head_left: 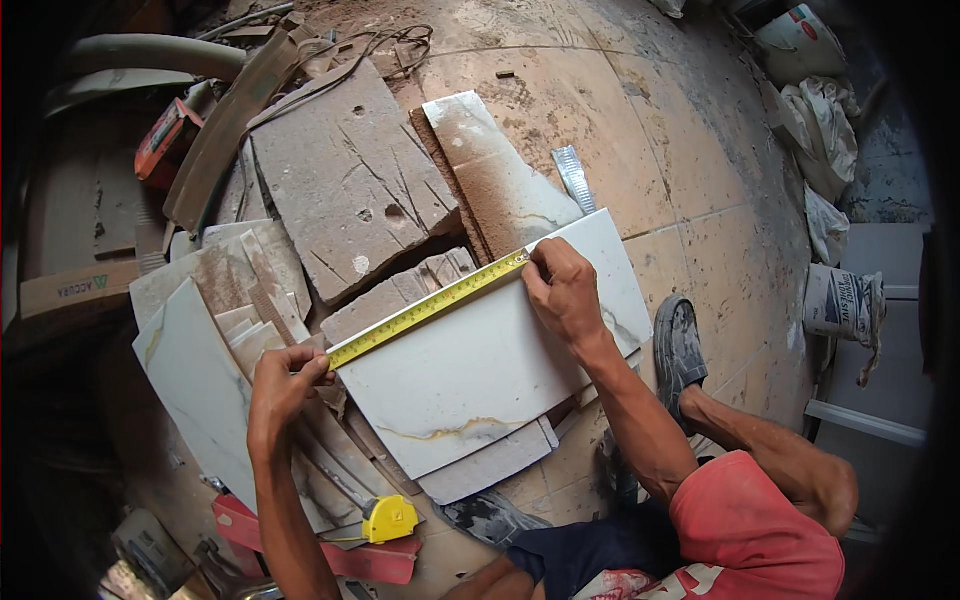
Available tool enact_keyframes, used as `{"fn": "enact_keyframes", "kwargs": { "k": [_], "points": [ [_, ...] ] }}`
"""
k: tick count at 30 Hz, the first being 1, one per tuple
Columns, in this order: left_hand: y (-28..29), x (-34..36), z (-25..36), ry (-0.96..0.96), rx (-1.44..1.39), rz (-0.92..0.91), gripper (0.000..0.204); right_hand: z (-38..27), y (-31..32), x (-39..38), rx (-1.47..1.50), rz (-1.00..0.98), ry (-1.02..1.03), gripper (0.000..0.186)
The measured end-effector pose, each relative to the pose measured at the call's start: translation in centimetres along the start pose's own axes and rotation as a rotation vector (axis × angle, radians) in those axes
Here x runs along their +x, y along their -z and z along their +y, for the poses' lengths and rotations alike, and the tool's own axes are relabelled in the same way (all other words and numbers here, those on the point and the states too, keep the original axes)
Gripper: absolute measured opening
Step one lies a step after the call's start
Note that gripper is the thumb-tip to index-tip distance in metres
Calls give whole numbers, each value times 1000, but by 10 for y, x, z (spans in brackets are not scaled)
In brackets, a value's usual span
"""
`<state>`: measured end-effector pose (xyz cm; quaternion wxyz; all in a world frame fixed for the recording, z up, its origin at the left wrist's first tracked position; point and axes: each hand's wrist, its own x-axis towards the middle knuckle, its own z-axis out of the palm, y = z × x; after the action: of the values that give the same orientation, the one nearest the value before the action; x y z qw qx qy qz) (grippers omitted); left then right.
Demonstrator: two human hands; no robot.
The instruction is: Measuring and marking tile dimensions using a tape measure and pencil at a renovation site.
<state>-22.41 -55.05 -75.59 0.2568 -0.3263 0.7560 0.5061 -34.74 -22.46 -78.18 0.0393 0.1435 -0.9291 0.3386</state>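
A white marble-patterned tile (470, 370) lies across blocks in front of me. Along its far edge stretches the yellow blade of a tape measure (430, 308). My left hand (283, 388) pinches the blade at the tile's left corner. Toward the right, my right hand (562, 285) is closed on the blade's end, its knuckles resting over the tile's far edge. From my left hand the blade runs back to the yellow tape case (390, 520), which rests near my left forearm.
Beyond the tile sit a scored concrete block (350, 180) and a dusty tile offcut (490, 165). More tile pieces (205, 375) lie at left, near an orange tool (168, 140). A red channel-shaped piece (375, 562) lies near me. White buckets (838, 303) stand at right.
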Motion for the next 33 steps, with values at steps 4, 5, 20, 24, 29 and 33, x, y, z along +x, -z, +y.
{"fn": "enact_keyframes", "kwargs": {
  "k": [4,5,20,24,29,33],
  "points": [
    [2,0,-1,-23,36,-14,16,-2,2,-1,-2,-56,-25,7],
    [2,1,0,-26,36,-15,16,-1,0,-1,18,-40,-37,8],
    [2,1,-2,-4,45,-32,15,-1,1,-3,58,-40,-54,10],
    [4,1,1,-18,37,-30,15,1,2,-5,62,-43,-51,10],
    [4,-1,-1,-11,36,-9,15,-2,5,-2,59,-72,-70,11],
    [2,-2,-2,-57,33,24,16,-1,2,0,121,-25,-73,13]
  ]
}}
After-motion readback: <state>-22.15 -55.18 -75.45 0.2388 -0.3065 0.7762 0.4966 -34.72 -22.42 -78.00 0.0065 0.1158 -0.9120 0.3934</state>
